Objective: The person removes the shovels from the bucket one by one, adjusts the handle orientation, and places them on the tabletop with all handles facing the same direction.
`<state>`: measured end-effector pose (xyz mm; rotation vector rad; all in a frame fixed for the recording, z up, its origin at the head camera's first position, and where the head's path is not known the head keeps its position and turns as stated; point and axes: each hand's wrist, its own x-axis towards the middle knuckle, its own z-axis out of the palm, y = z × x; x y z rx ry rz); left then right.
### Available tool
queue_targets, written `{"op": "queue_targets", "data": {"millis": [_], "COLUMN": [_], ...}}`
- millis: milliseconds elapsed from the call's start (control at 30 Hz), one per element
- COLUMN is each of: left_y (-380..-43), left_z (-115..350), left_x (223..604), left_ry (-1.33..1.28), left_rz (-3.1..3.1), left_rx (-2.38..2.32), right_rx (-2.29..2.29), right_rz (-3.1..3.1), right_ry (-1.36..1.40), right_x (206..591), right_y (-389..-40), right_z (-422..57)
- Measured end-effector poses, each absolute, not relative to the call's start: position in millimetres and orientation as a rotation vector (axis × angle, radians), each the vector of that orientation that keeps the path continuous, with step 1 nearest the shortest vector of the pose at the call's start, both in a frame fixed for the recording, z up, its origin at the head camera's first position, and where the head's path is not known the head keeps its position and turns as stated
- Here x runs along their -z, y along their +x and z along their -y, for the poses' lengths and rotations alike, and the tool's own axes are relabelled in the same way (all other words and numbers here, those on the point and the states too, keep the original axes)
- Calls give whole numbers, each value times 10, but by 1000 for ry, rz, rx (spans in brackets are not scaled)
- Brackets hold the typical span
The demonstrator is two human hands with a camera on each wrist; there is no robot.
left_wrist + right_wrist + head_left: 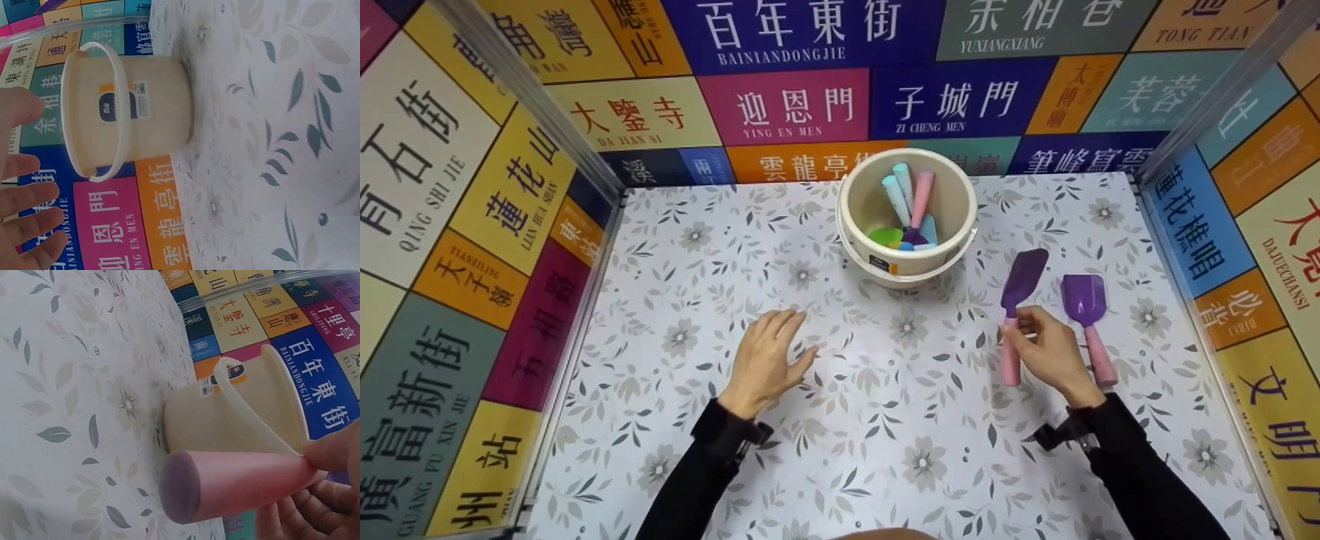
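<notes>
The right hand (1051, 358) is grasping a purple-bladed plastic spatula with a rounded pink handle (1017, 294), its thumb and fingers pinching the upper handle just below the blade. The spatula's long axis is running away from the person, the blade pointing to the far side and leaning slightly right, and the butt facing the person. Whether the spatula is touching the white tablecloth with grey flowers and leaves (847, 390) cannot be told.

The governing relation: a round cream plastic bucket (919, 259) is standing ahead and to the left of the right fingers, with the blade tip lying nearer its rim than the hand is. The blade is therefore pointing past the bucket's right side, not at its mouth. The bucket's carrying handle is hanging across its front. Inside, two pale-blue handles and one pink handle are leaning upright.

A second purple, square-bladed plastic scoop with a pink handle (1086, 311) is lying just right of the right hand, its handle beside the wrist.

The left hand (765, 356) is holding nothing; its fingers are extending forward, released, nearer to the bucket than to either purple tool.
</notes>
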<state>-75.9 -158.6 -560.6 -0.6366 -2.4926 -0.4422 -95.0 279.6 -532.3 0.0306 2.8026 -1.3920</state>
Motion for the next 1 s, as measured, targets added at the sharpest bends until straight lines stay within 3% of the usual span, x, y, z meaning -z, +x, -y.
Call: {"op": "queue_targets", "data": {"millis": [333,1000], "left_y": [-586,-435], "left_z": [1876,1949], "left_x": [5862,6068], "left_ry": [-504,-453], "left_rz": [2512,2570], "left_rx": [472,480], "right_rx": [1202,841], "right_rz": [-2853,-2497], "right_ry": [40,184], "right_x": [5417,5826], "right_y": [-1006,-1545], "right_z": [-3051,-3389]}}
